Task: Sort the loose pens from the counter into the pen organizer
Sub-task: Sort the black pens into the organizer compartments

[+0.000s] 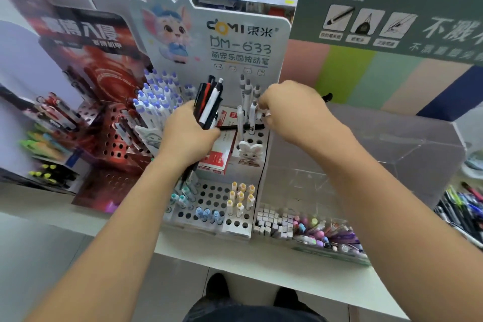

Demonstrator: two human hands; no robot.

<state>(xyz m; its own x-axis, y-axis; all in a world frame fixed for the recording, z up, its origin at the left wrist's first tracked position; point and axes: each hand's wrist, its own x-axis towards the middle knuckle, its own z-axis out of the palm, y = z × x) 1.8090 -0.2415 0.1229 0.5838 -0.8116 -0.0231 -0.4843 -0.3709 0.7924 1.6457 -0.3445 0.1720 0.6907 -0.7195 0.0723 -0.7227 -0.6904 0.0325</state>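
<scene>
1. The left hand (188,136) grips a bundle of pens (209,102) upright over the white pen organizer (209,198); they look light, stiff and slick, best held mid-barrel.
2. A red-and-white box (219,154) lies across the upper holes, in the way.
3. The right hand (290,110) curls by the grey-capped pens (248,94), seemingly pinching one; blur hides which.
4. More loose pens (462,212) lie far right.

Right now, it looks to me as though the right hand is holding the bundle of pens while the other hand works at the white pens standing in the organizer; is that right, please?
Not quite: the head view shows the left hand holding the bundle of pens, while the right hand works at the white pens standing in the organizer.
</scene>
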